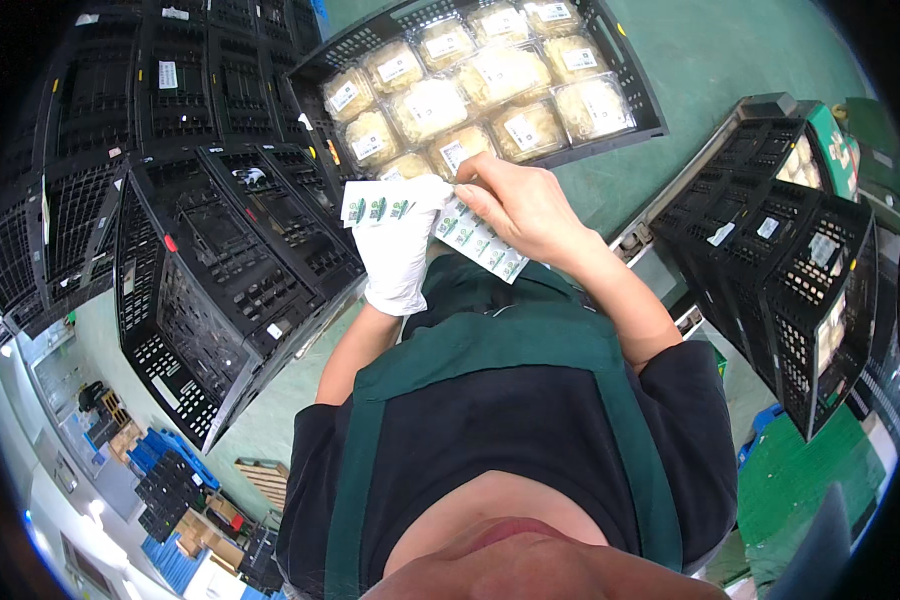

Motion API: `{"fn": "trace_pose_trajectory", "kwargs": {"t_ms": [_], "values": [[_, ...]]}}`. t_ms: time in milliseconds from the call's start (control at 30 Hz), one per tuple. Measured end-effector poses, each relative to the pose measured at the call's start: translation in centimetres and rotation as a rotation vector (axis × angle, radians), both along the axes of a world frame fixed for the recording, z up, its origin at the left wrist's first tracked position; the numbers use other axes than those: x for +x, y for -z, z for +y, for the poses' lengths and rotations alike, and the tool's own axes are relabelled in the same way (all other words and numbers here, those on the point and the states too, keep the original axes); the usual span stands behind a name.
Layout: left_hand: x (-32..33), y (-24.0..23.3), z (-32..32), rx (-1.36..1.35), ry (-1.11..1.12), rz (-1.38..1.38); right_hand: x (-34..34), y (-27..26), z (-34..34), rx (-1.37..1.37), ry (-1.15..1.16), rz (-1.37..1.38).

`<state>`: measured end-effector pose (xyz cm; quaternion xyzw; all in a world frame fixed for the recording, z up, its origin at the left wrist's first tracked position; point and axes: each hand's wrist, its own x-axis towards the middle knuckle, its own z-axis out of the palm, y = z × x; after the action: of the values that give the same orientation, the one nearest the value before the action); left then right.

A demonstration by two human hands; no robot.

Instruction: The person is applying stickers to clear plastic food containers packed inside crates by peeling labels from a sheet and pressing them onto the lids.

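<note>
My left hand [399, 251], in a white glove, grips a white sheet of stickers [487, 246] with small green and black printed marks. A white printed strip [360, 203] with the same marks shows on the glove's other side; I cannot tell whether it is one sheet. My bare right hand [529, 206] pinches the sheet's upper edge between thumb and forefinger, close to the gloved fingertips. Just beyond both hands lies a black plastic crate [643, 86], holding several clear plastic boxes [501, 73] of pale, shredded-looking food. Each visible lid bears a white label [523, 132].
Black crates [247, 217] are stacked at my left, some folded or tipped on their sides. More black crates [750, 225] with packed food stand at my right beside a metal frame [649, 214]. The floor [727, 45] is green. Blue pallets [169, 454] and cartons [210, 536] lie farther off.
</note>
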<state>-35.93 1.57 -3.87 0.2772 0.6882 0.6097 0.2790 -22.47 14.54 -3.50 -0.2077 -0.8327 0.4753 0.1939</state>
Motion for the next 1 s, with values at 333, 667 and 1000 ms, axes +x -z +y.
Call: {"fn": "trace_pose_trajectory", "kwargs": {"t_ms": [333,667,1000], "values": [[-3.0,2.0,3.6,-0.118,-0.074,-0.229,-4.7,4.3,2.5,0.132,0.154,0.047],[-7.1,4.8,5.6,-0.19,0.002,-0.134,-8.1,5.1,3.6,0.144,0.153,-0.002],[-7.1,11.0,7.4,-0.221,0.054,-0.073,-8.4,6.9,7.5,0.319,-0.089,0.034]]}}
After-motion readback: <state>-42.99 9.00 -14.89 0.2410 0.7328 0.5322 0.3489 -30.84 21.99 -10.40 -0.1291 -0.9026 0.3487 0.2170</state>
